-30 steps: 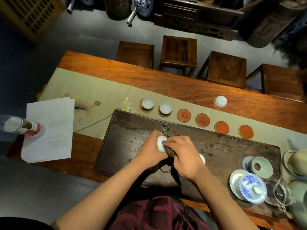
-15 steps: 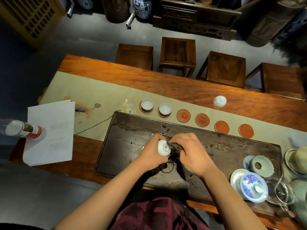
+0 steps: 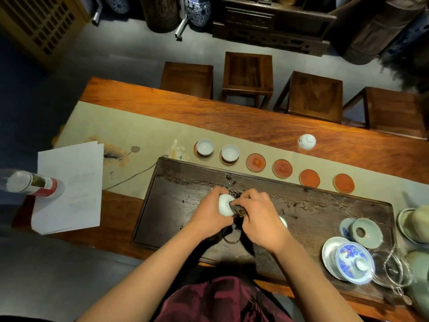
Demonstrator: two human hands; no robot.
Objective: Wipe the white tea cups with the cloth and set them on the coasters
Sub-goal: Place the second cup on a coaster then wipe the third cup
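A single wide-angle head-worn camera looks forward and steeply down from above the near edge of the tabletop. The tea tray sits close below centre; stools and floor fill the far, upper field. Straight edges bow toward the borders.

Bare forearms, dark maroon patterned garment

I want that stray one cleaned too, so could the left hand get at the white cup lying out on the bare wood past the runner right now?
Probably not yet. The left hand grips a tea cup the right hand is wiping, so it is busy. The way to the stray cup is otherwise open, but it crosses the row of coasters.
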